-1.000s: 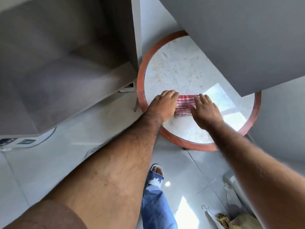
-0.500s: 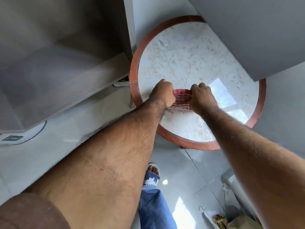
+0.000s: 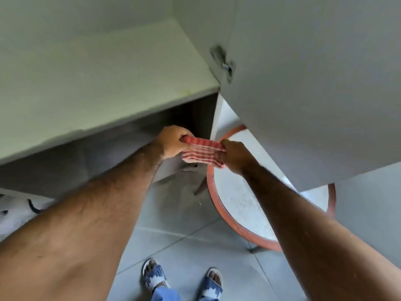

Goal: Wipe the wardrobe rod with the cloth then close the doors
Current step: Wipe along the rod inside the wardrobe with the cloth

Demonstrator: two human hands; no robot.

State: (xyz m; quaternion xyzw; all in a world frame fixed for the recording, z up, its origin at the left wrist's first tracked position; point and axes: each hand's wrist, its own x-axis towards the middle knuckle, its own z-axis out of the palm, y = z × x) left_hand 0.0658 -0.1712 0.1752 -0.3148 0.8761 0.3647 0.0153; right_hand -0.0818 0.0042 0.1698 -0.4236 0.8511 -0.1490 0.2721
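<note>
- The cloth, red-and-white checked, is off the table and in the air, stretched between both hands in front of the open wardrobe.
- The left hand is closed in a fist around the cloth's left end, fingers curled over the folded edge.
- The right hand is closed on the opposite end, pinching the fabric so it hangs as a short, loosely taut band.
- Held at both ends like this, the cloth looks ready to be looped over or pressed along a rod and drawn back and forth; that is a judgement, not something visible.
- The wardrobe rod itself is not visible here; only a pale shelf and the dark recess beneath it show, so the wiping seems not yet begun.
- The wardrobe door on the right stands swung open above the round, red-rimmed table, with a blurred hinge at its inner edge, leaving the interior reachable.
- The person stands close, sandalled feet on the tiled floor.
</note>
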